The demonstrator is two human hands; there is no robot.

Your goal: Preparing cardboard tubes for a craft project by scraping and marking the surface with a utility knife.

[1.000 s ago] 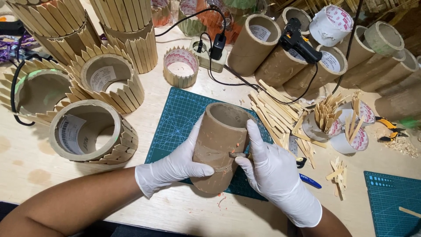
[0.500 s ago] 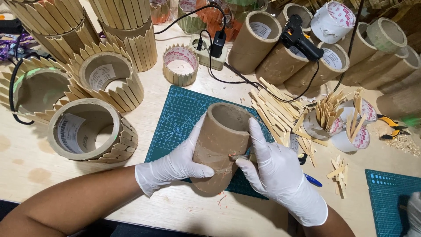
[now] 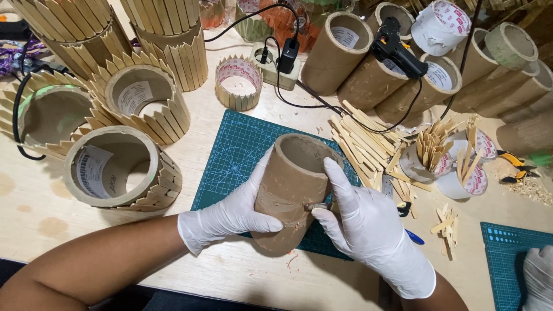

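A brown cardboard tube [image 3: 291,184] stands tilted on a green cutting mat [image 3: 236,158], its open end up. My left hand [image 3: 227,216], in a white glove, wraps around the tube's left side and holds it. My right hand [image 3: 368,227], also gloved, rests on the tube's right side with fingers over the rim, and its thumb and fingers pinch a small dark tool tip [image 3: 318,205] against the tube wall. Rough glue residue marks the tube's surface.
Cardboard rings clad in wooden sticks [image 3: 124,167] [image 3: 144,98] stand at the left. Loose sticks [image 3: 360,138] lie right of the mat, next to cups of cut sticks [image 3: 429,155]. A black glue gun [image 3: 397,49] lies on bare tubes at the back. Another gloved hand [image 3: 538,276] shows at the right edge.
My hands and the tube have stayed nearly still. A gloved hand of another person has come into view at the lower right edge.
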